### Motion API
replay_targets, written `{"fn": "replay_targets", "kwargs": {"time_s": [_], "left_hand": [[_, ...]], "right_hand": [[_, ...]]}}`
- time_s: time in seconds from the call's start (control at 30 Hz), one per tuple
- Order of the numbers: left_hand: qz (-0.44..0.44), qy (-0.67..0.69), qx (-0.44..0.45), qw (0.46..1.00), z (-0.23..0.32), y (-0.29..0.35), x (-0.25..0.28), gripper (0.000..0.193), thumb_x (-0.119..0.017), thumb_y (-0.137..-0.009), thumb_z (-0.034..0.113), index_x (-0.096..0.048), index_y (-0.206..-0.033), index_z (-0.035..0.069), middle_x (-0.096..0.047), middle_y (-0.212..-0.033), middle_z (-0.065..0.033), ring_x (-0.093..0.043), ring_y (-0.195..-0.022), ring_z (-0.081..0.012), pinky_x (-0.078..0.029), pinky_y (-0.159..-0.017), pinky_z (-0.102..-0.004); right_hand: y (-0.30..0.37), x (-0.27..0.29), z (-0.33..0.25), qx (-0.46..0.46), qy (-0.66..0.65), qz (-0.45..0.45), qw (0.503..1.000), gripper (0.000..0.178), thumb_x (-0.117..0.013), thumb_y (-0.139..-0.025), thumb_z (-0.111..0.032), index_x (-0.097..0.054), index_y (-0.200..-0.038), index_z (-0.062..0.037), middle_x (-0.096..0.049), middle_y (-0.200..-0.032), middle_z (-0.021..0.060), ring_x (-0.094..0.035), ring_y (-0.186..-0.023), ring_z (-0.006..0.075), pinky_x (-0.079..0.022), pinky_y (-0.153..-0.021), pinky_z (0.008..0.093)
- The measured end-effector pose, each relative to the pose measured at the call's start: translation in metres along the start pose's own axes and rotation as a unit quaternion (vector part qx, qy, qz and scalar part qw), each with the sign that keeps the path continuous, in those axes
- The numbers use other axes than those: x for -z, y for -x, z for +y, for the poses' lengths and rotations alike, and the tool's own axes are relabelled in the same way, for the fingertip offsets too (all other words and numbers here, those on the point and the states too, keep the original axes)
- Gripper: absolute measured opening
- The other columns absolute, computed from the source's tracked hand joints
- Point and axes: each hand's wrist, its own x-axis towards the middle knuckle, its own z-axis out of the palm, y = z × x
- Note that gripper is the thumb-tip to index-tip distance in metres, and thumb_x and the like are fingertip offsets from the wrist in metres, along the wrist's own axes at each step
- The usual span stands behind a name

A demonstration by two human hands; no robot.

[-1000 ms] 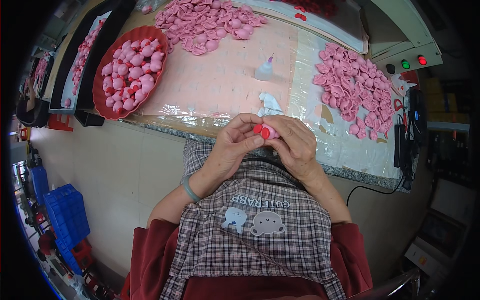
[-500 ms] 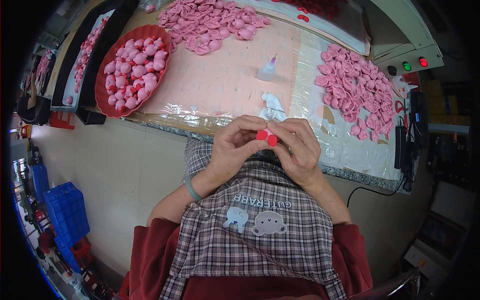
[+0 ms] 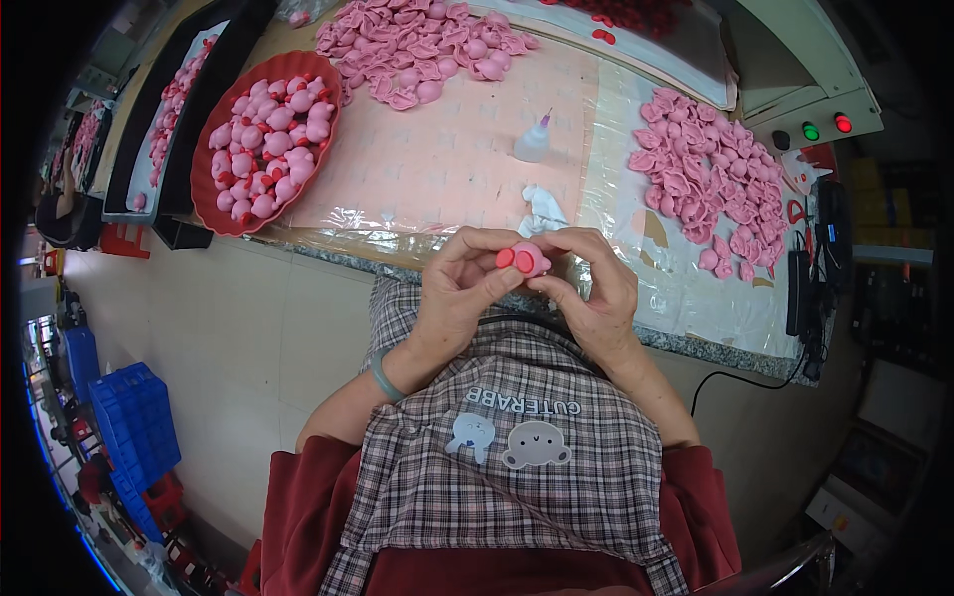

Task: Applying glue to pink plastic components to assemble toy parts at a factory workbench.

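Observation:
In front of my apron, close to the table's front edge, a small pink figurine with two round red feet is between my hands. My left hand pinches it between thumb and fingers, the thumb just under the red feet. On its other side, my right hand has its index fingertip at the top and its thumb at the lower edge, with a gap behind them. Just beyond the fingers lies a crumpled white cloth. Farther back stands a translucent squeeze bottle with a thin needle tip.
A red scalloped bowl at the left holds many pink and red figurines. Pink soft pieces lie in a far pile and a right pile. A machine housing with coloured buttons stands at the back right; a black cable hangs off the table.
The figurine has turned, so more of its pink body shows and the red feet point more to the left. My right fingers have spread wider around it.

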Motion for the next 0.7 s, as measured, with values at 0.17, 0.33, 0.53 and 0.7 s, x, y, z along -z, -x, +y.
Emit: {"fn": "replay_targets", "kwargs": {"time_s": [0.17, 0.33, 0.53, 0.7], "left_hand": [[0.023, 0.011, 0.034, 0.999, 0.004, 0.001, 0.0, 0.034, -0.064, -0.091, 0.004, -0.055, -0.123, -0.002, -0.059, -0.12, -0.0126, -0.059, -0.109, -0.0186, -0.05, -0.095, -0.0329], [-0.01, -0.118, -0.038, 0.992, 0.009, -0.003, -0.006, 0.033, -0.066, -0.088, -0.001, -0.059, -0.12, -0.002, -0.063, -0.114, -0.0093, -0.061, -0.108, -0.0178, -0.051, -0.095, -0.0307], [-0.016, -0.101, -0.001, 0.995, 0.008, 0.003, -0.004, 0.033, -0.069, -0.086, -0.001, -0.061, -0.118, -0.003, -0.063, -0.113, -0.0089, -0.06, -0.104, -0.0152, -0.051, -0.091, -0.0277], [-0.014, -0.107, -0.006, 0.994, 0.007, 0.004, -0.004, 0.032, -0.07, -0.085, -0.001, -0.061, -0.116, -0.004, -0.064, -0.109, -0.008, -0.06, -0.1, -0.0133, -0.051, -0.089, -0.0268]], "right_hand": [[0.002, 0.004, 0.005, 0.01, 0.01, -0.003, 1.0, 0.024, -0.077, -0.074, 0.0, -0.069, -0.096, 0.0, -0.066, -0.097, 0.0119, -0.064, -0.092, 0.0223, -0.052, -0.082, 0.0313], [0.003, 0.004, 0.005, 0.032, 0.056, 0.008, 0.998, 0.02, -0.078, -0.073, 0.001, -0.07, -0.091, -0.0002, -0.067, -0.092, 0.0109, -0.064, -0.087, 0.0218, -0.051, -0.077, 0.0304], [0.003, -0.001, 0.008, 0.125, 0.089, 0.037, 0.988, 0.02, -0.081, -0.067, -0.002, -0.069, -0.082, -0.0003, -0.066, -0.083, 0.0084, -0.062, -0.076, 0.0219, -0.049, -0.064, 0.0299], [0.007, -0.003, 0.009, 0.129, 0.077, 0.054, 0.987, 0.019, -0.081, -0.067, -0.001, -0.068, -0.081, -0.0008, -0.065, -0.083, 0.008, -0.061, -0.075, 0.0216, -0.048, -0.064, 0.0299]]}}
